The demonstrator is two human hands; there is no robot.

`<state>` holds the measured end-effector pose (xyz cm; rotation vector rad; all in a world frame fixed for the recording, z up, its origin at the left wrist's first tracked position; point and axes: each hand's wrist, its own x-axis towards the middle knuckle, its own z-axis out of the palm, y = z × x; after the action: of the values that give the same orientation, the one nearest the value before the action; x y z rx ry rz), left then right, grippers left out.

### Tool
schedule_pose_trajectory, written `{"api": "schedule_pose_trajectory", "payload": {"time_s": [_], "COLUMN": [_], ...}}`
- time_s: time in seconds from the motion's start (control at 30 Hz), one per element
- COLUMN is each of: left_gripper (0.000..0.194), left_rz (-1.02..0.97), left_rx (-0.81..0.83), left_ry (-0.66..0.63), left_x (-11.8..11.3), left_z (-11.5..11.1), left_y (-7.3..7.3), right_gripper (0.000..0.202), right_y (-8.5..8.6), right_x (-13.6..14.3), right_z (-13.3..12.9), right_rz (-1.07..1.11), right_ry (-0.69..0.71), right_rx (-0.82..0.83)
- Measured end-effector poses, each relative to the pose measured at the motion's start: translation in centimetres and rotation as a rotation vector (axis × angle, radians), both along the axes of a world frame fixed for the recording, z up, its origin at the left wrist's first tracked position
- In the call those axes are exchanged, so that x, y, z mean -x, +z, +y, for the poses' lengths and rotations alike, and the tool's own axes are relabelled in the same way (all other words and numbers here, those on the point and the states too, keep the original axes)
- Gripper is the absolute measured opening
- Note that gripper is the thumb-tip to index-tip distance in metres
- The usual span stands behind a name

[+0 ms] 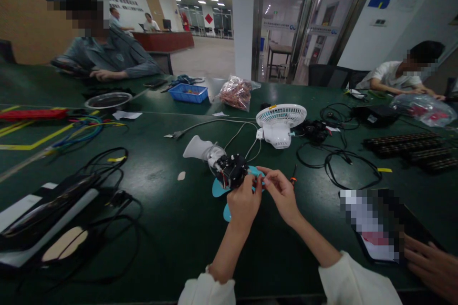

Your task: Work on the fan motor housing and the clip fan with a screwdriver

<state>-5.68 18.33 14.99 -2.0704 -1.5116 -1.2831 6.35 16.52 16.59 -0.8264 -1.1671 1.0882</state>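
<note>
A small fan's opened body lies on the dark green table, with a black motor part [234, 170], a white base [198, 147] and blue blades [219, 188] under it. My left hand [245, 199] is closed at the motor's right side, its fingertips pinched near the hub of the blades. Close beside it, my right hand [282, 193] pinches at the same spot. What the fingertips hold is too small to make out. Beyond them, the white fan housing with its grille [281, 116] rests on the table, joined by a white cable.
A screwdriver [294, 175] lies right of my hands. Farther back are a blue tray [188, 93] and a bag of copper-coloured parts [236, 94]. Black cables and a device [46, 205] lie left; a tablet [375, 228] and another person's hand [429, 264] are right.
</note>
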Motion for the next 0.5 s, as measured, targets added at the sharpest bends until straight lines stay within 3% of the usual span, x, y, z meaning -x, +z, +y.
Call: {"api": "schedule_pose_trajectory", "payload": {"time_s": [0.2, 0.5], "left_gripper": [0.023, 0.027], "left_rz": [0.021, 0.179], "left_rx": [0.016, -0.022], "left_ry": [-0.011, 0.023], "left_x": [0.0, -0.3], "left_z": [-0.1, -0.4], "left_y": [0.6, 1.2], "right_gripper": [0.006, 0.007], "right_y": [0.0, -0.1], "right_x": [0.0, -0.2], "right_z": [-0.1, 0.0], "right_rz": [-0.022, -0.085], "right_ry": [0.032, -0.026], "right_rx": [-0.014, -0.005]}}
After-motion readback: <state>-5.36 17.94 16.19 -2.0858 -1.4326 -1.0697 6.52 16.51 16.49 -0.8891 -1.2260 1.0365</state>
